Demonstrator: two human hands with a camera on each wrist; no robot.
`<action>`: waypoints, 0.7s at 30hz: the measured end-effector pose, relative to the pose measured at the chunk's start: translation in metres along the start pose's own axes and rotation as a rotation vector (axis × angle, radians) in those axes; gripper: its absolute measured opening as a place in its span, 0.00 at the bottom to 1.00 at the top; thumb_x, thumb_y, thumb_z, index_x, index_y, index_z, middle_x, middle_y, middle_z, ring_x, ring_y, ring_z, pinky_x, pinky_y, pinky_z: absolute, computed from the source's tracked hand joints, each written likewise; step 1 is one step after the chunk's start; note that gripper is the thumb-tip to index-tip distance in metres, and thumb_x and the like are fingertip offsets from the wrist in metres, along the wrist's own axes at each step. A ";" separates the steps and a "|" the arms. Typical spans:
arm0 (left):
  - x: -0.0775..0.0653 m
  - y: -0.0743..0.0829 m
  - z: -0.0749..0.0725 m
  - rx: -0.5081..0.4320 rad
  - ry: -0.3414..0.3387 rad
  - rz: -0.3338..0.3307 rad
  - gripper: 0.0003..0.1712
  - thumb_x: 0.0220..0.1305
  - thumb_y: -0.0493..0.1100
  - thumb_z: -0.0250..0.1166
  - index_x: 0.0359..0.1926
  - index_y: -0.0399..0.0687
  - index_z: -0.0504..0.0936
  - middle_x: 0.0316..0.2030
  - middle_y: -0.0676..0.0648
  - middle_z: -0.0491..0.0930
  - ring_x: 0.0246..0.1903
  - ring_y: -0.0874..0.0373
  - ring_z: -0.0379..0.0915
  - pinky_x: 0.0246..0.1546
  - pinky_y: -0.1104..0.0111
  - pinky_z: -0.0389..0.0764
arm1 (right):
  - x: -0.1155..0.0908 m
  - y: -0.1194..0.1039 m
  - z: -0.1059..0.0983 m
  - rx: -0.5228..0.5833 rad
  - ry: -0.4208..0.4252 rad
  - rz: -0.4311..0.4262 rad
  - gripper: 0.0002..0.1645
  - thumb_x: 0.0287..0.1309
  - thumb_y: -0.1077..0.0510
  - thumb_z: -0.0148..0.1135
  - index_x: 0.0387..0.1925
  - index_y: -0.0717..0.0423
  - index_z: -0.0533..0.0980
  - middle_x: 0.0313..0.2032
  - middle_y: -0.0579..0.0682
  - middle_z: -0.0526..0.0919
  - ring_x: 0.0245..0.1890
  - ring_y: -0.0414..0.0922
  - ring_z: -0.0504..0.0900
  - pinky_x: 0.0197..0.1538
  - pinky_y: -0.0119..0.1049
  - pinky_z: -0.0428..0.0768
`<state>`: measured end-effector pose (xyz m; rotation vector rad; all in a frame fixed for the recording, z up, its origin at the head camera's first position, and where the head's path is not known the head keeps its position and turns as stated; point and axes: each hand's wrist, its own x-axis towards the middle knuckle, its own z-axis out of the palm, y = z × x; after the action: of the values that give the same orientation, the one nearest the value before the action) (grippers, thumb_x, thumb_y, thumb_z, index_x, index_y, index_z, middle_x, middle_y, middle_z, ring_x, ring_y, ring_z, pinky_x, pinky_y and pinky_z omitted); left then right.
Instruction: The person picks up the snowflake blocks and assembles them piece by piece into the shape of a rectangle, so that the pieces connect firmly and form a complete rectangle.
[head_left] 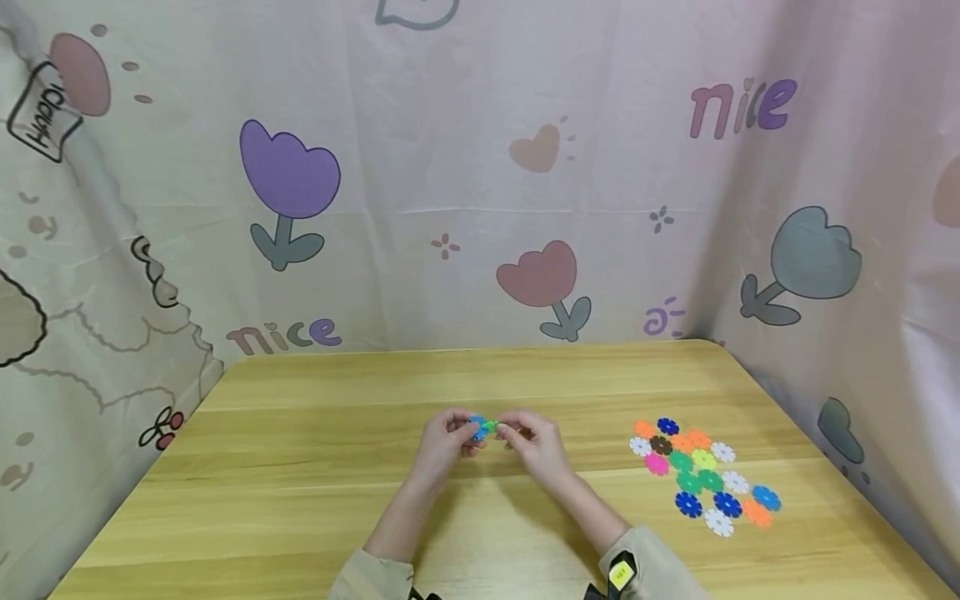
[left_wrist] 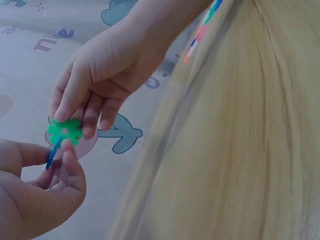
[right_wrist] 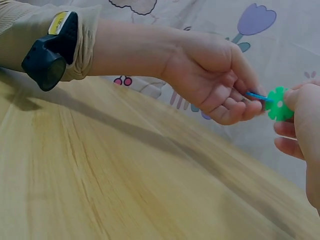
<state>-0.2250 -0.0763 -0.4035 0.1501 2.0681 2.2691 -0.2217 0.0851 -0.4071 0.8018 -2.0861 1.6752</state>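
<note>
Above the middle of the table, my left hand [head_left: 441,446] pinches a blue notched plastic disc [left_wrist: 51,157] between thumb and fingers. Facing it, my right hand [head_left: 542,452] pinches a green notched disc [right_wrist: 278,104] by its edge. The two discs meet crosswise at their rims, the blue one seen edge-on in both wrist views. In the left wrist view the blue edge overlaps a slot of the green disc; how deep it sits is hard to tell.
On the right side of the wooden table [head_left: 300,475] lie several loose notched discs, among them a pink disc [head_left: 657,464], a brown disc [head_left: 661,445] and a light blue disc [head_left: 767,498]. A printed curtain [head_left: 420,275] hangs behind the table and along its sides.
</note>
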 end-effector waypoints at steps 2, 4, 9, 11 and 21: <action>0.000 -0.001 0.000 -0.001 -0.017 -0.004 0.13 0.64 0.33 0.56 0.45 0.26 0.70 0.30 0.44 0.75 0.25 0.60 0.76 0.27 0.71 0.77 | 0.000 -0.001 -0.001 -0.032 0.017 0.013 0.04 0.51 0.75 0.59 0.32 0.72 0.78 0.26 0.62 0.80 0.23 0.40 0.77 0.25 0.42 0.80; 0.000 -0.002 0.000 0.002 -0.044 -0.001 0.15 0.63 0.34 0.58 0.46 0.26 0.69 0.32 0.43 0.76 0.27 0.58 0.77 0.30 0.68 0.79 | 0.000 -0.001 -0.002 -0.036 0.032 0.028 0.05 0.51 0.75 0.60 0.32 0.72 0.78 0.27 0.60 0.79 0.22 0.47 0.77 0.24 0.42 0.80; 0.001 -0.002 0.000 0.030 -0.116 0.029 0.25 0.58 0.35 0.63 0.53 0.25 0.67 0.37 0.40 0.78 0.31 0.57 0.76 0.36 0.62 0.80 | 0.002 -0.001 -0.004 -0.020 0.034 0.051 0.05 0.51 0.75 0.60 0.33 0.73 0.78 0.29 0.60 0.76 0.24 0.62 0.75 0.25 0.40 0.80; 0.001 -0.003 0.000 0.068 -0.134 0.051 0.27 0.57 0.34 0.65 0.54 0.25 0.67 0.38 0.39 0.77 0.32 0.57 0.76 0.37 0.60 0.81 | 0.003 -0.001 -0.004 -0.029 0.023 0.047 0.05 0.52 0.74 0.60 0.33 0.72 0.79 0.29 0.60 0.76 0.23 0.57 0.76 0.25 0.38 0.80; 0.002 -0.007 0.000 0.172 -0.154 0.107 0.24 0.57 0.30 0.63 0.53 0.23 0.68 0.39 0.39 0.77 0.33 0.57 0.75 0.38 0.58 0.80 | 0.002 -0.001 -0.007 -0.056 -0.022 0.069 0.05 0.53 0.71 0.61 0.33 0.71 0.79 0.31 0.61 0.79 0.25 0.39 0.74 0.27 0.28 0.76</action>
<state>-0.2266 -0.0758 -0.4102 0.4393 2.2189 2.0579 -0.2231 0.0917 -0.4039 0.7418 -2.1888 1.6424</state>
